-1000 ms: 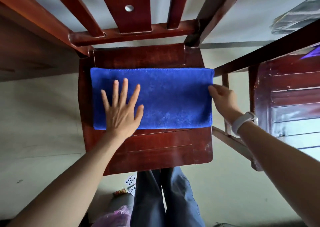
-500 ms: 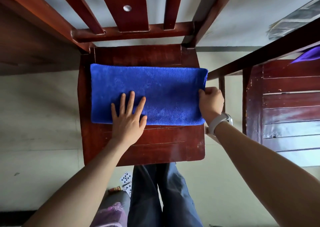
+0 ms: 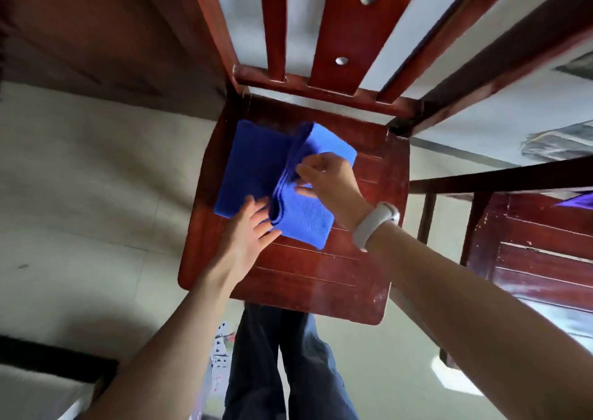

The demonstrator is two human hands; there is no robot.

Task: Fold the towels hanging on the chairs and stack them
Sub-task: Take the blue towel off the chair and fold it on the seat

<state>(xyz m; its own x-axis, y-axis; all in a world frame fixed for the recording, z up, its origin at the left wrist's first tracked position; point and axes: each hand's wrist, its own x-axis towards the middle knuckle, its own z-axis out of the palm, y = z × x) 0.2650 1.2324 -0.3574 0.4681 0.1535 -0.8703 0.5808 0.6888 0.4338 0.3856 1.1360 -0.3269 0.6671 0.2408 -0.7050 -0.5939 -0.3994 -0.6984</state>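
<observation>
We look straight down at a dark red wooden chair seat (image 3: pixel 321 275) from a camera worn on the head. At the far left lies a pale floor (image 3: pixel 80 179) beneath a brown wall. Moving right, our left forearm rises from the bottom edge to the left hand (image 3: pixel 245 237), which lies flat with straight, spread fingers (image 3: pixel 261 224) pressing the near edge of a blue towel (image 3: pixel 256 163); it grasps nothing. The towel rests on the back half of the seat, near the slatted chair back (image 3: pixel 333 34). Its left part lies flat on the wood. Its right part is lifted and turned over toward the left, so that a thick ridge of stacked layers (image 3: pixel 285 179) runs down the middle of the cloth. Just right of that ridge, our right hand (image 3: pixel 330 179) pinches the raised towel edge between thumb and curled fingers. A white band (image 3: pixel 373 224) circles the right wrist, and the right forearm runs down to the lower right corner. Below the seat's front edge we see legs in dark blue trousers (image 3: pixel 288 371), with a few playing cards (image 3: pixel 221 352) on the floor beside them. At the far right stands a second red wooden chair (image 3: pixel 529 259), well apart from the towel, and a sliver of purple cloth (image 3: pixel 577 200) shows at the frame's edge above it.
</observation>
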